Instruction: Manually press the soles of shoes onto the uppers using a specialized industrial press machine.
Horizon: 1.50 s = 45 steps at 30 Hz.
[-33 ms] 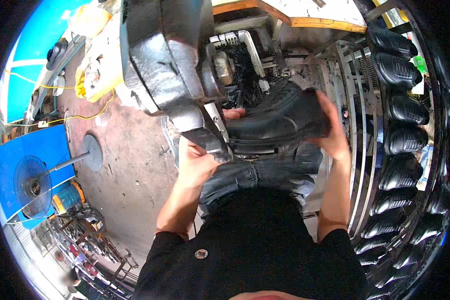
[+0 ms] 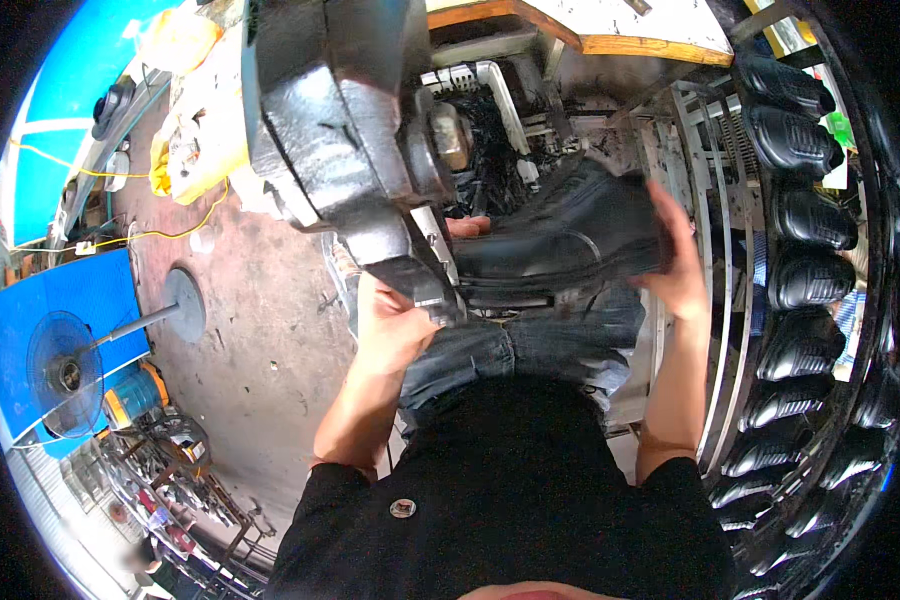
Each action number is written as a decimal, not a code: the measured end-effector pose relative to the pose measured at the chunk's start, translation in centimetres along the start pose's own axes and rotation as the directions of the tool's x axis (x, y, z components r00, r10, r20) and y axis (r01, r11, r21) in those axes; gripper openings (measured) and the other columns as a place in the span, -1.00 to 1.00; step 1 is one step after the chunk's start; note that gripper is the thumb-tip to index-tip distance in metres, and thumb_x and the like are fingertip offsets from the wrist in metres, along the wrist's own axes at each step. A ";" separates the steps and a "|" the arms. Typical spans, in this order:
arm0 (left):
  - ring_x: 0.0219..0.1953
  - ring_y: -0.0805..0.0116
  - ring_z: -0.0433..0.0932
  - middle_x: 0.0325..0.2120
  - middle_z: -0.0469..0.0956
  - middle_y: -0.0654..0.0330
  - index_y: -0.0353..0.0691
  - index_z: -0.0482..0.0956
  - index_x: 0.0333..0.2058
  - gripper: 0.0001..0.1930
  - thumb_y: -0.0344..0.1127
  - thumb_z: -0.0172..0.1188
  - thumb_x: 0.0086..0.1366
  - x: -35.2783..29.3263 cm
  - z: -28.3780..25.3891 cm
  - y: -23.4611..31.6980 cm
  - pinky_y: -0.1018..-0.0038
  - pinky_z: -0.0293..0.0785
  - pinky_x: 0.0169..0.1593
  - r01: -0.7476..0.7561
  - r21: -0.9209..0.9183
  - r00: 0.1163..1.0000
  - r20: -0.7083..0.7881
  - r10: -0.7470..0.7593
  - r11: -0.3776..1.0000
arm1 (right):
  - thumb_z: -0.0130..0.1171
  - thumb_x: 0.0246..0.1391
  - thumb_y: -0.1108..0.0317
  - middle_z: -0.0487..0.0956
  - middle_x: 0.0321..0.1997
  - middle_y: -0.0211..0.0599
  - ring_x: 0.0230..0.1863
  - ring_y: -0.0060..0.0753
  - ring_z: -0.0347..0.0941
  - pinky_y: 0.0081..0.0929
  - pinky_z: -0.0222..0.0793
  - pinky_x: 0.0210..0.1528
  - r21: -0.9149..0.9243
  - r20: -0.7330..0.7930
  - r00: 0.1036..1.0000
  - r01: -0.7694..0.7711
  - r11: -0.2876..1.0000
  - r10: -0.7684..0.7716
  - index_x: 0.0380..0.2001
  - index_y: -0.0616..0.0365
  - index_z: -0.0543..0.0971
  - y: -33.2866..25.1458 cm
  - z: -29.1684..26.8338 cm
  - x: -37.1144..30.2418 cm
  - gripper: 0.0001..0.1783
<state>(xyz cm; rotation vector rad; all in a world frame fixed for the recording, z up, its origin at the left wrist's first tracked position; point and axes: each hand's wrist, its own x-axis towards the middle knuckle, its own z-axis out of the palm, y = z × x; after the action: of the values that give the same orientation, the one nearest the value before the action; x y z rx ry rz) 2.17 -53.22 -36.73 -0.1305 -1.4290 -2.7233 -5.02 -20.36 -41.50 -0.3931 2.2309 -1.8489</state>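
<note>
Right hand (image 2: 678, 250) curls around the outer end of a black boot (image 2: 540, 255), which lies sideways above the person's lap, its other end tucked beside the nose of a metal machine (image 2: 340, 140). Compared with the earlier frame, this hand and the boot's outer end sit slightly further right. Left hand (image 2: 398, 325) is about where it was, at the machine's nose; that part blocks the view, so I cannot tell whether it clasps the boot. On the black shirt (image 2: 510, 470), a round badge (image 2: 402, 508) bears marks too small to read.
</note>
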 end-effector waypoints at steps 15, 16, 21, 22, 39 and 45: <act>0.25 0.29 0.41 0.23 0.41 0.09 -0.28 0.29 0.27 -0.29 -0.39 0.42 0.18 -2.6 -2.9 -2.0 0.30 0.31 0.32 0.047 -0.397 0.971 -0.195 -0.135 0.917 | 0.70 -0.79 0.14 0.45 0.28 0.03 0.37 -0.08 0.29 -0.17 0.11 0.43 -0.376 -0.033 0.891 0.409 0.831 -0.454 0.19 0.34 0.47 -15.4 -0.8 2.7 0.25; 0.25 0.30 0.41 0.25 0.39 0.09 -0.27 0.29 0.27 -0.29 -0.37 0.42 0.19 -3.0 -2.8 -1.5 0.29 0.31 0.33 -0.018 -0.400 0.984 -0.167 -0.053 0.916 | 0.70 -0.79 0.14 0.45 0.28 0.03 0.37 -0.08 0.29 -0.17 0.11 0.43 -0.366 -0.022 0.891 0.416 0.833 -0.454 0.19 0.34 0.47 -15.7 0.2 2.7 0.25; 0.24 0.26 0.43 0.22 0.43 0.12 -0.21 0.34 0.26 -0.34 -0.32 0.41 0.22 -4.7 -5.9 -0.4 0.20 0.30 0.36 -0.003 -0.354 0.913 -0.382 -0.141 0.935 | 0.52 -0.66 0.51 0.45 0.26 0.07 0.32 0.00 0.35 -0.19 0.20 0.37 -0.389 0.039 0.932 0.346 0.854 -0.360 0.22 0.25 0.48 -16.9 4.4 2.8 0.09; 0.23 0.26 0.45 0.19 0.48 0.15 -0.18 0.38 0.24 -0.37 -0.32 0.41 0.22 -5.2 -6.8 0.1 0.19 0.32 0.35 -0.011 -0.330 0.904 -0.407 -0.132 0.944 | 0.53 -0.67 0.53 0.44 0.26 0.07 0.32 0.01 0.35 -0.19 0.20 0.37 -0.371 0.059 0.934 0.347 0.861 -0.351 0.23 0.26 0.46 -16.2 4.9 2.9 0.10; 0.42 -0.19 0.12 0.35 0.23 -0.13 -0.24 0.18 0.38 0.05 -0.17 0.54 -0.08 -1.8 0.6 9.6 -0.16 -0.15 0.42 -0.239 0.971 0.964 0.239 0.115 -0.014 | 0.56 -0.25 0.27 0.40 0.22 -0.04 0.21 0.14 0.39 -0.14 0.42 0.19 -0.306 0.242 0.918 0.378 0.874 -0.313 0.30 -0.05 0.40 -15.2 11.9 3.3 -0.06; 0.26 -0.09 0.38 0.21 0.38 -0.10 -0.31 0.32 0.27 -0.06 -0.47 0.51 -0.19 0.1 0.7 8.2 0.14 0.27 0.31 -0.175 0.925 0.975 0.210 -0.069 0.337 | 0.63 -0.36 0.28 0.46 0.20 -0.05 0.17 0.02 0.48 -0.25 0.50 0.11 -0.406 0.269 0.937 0.321 0.856 -0.223 0.16 0.14 0.46 -17.1 12.0 3.5 -0.09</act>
<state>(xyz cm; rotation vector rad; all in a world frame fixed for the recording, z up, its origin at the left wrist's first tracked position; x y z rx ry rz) 2.90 -57.28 -29.65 -0.3858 -2.7326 -1.3714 -3.23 -35.62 -26.91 -0.9881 2.5312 -1.2978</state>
